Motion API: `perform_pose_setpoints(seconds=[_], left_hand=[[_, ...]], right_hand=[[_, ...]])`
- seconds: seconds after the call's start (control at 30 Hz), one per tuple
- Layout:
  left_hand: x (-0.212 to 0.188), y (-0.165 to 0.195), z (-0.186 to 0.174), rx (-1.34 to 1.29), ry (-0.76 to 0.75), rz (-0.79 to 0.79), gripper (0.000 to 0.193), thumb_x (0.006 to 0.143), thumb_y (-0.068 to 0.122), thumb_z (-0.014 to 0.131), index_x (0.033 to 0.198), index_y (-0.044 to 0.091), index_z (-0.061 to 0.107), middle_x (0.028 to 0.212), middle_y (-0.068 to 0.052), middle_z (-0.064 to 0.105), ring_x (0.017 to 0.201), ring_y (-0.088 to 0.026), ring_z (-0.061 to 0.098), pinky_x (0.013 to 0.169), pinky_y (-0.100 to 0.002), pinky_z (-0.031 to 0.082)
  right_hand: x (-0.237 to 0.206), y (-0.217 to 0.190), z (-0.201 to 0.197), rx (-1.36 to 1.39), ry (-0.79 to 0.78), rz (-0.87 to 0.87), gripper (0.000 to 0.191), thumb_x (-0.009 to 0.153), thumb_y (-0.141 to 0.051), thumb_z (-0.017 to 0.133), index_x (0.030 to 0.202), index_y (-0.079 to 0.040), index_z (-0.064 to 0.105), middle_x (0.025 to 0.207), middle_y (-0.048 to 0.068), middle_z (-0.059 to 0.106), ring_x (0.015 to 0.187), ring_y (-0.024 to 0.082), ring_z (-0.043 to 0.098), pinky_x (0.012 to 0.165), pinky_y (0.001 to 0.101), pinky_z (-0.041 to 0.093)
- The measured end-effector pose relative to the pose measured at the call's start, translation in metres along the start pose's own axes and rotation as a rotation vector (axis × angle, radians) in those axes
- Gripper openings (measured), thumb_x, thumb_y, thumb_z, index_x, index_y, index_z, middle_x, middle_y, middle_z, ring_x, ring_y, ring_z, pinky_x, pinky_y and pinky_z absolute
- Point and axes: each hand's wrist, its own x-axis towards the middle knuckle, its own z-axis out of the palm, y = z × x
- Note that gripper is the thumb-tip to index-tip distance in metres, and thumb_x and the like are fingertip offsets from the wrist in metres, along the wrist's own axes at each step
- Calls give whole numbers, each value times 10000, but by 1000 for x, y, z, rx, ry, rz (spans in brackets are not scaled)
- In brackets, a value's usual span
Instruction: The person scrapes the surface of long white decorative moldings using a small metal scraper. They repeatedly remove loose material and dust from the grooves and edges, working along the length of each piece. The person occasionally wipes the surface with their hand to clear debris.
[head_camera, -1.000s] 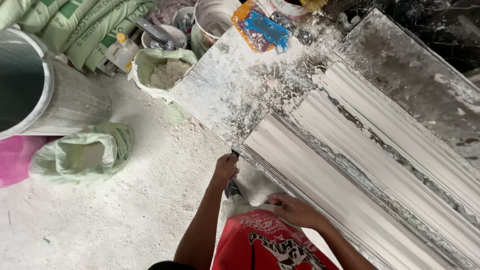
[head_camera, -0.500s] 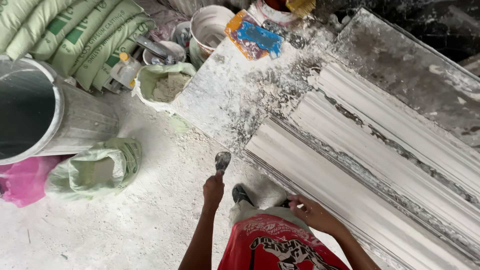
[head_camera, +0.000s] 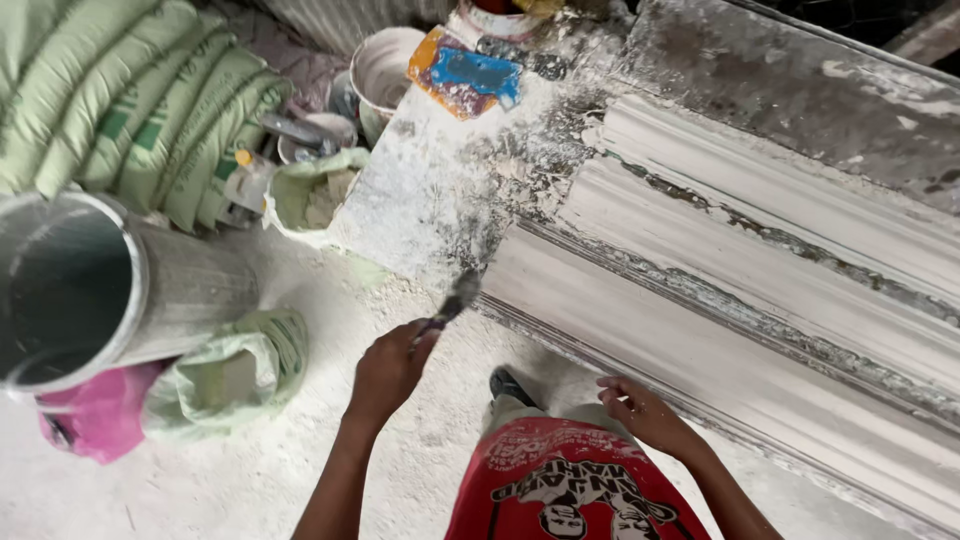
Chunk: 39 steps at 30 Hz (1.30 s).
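My left hand (head_camera: 388, 368) grips a small scraper (head_camera: 456, 298) whose blade points up at the near end of a long white plaster moulding (head_camera: 720, 330). The moulding lies on a plaster-dusted bench (head_camera: 440, 190) and runs off to the right. My right hand (head_camera: 640, 412) rests half curled at the moulding's lower edge, holding nothing that I can see. Below it are my red printed shirt (head_camera: 570, 490) and one dark shoe (head_camera: 510, 384).
Stacked green sacks (head_camera: 130, 110) fill the upper left. A metal drum (head_camera: 110, 290) lies on its side, with a green bag (head_camera: 230, 375) and pink bag (head_camera: 95, 415) beside it. White buckets (head_camera: 385, 70), a bowl (head_camera: 315, 135) and a blue-orange float (head_camera: 465, 75) are at the bench's far end.
My left hand has lifted the scraper up and right toward the moulding's end. My right hand has slid down off the moulding's edge. The view has shifted, showing more of the sacks.
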Motion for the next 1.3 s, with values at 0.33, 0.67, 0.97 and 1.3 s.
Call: perform_pose_setpoints(seconds=[0.33, 0.67, 0.97, 1.3], left_hand=[[130, 41, 22, 833, -621, 592, 310, 1051, 435, 481, 1315, 338, 610, 886, -35, 691, 699, -232, 717, 535, -381, 573], [208, 42, 7, 1075, -944, 1023, 340, 1038, 387, 499, 1372, 390, 560, 1065, -36, 698, 857, -264, 726, 704, -436, 614], [148, 101, 151, 595, -970, 1150, 373, 1030, 350, 549, 1399, 312, 582, 1067, -65, 714, 790, -311, 719, 644, -461, 601], [132, 166, 146, 747, -1093, 1178, 533, 905, 285, 589, 1426, 329, 482, 866, -100, 723, 712, -336, 710, 568, -515, 576]], right_hand=[[-57, 79, -1, 292, 269, 20, 477, 995, -388, 504, 1408, -158, 569, 1241, 86, 749, 1122, 226, 737, 959, 400, 597], [-101, 170, 63, 587, 778, 44, 408, 1048, -207, 490, 1419, -47, 543, 1240, 142, 703, 1065, 237, 703, 878, 370, 584], [-33, 104, 67, 679, 1135, 264, 873, 964, -211, 613, 1644, -21, 99, 1322, 210, 612, 898, 287, 680, 759, 382, 552], [-38, 63, 52, 589, 1290, 277, 842, 987, -269, 664, 1610, 38, 187, 1358, 332, 581, 1158, 427, 654, 952, 440, 547]])
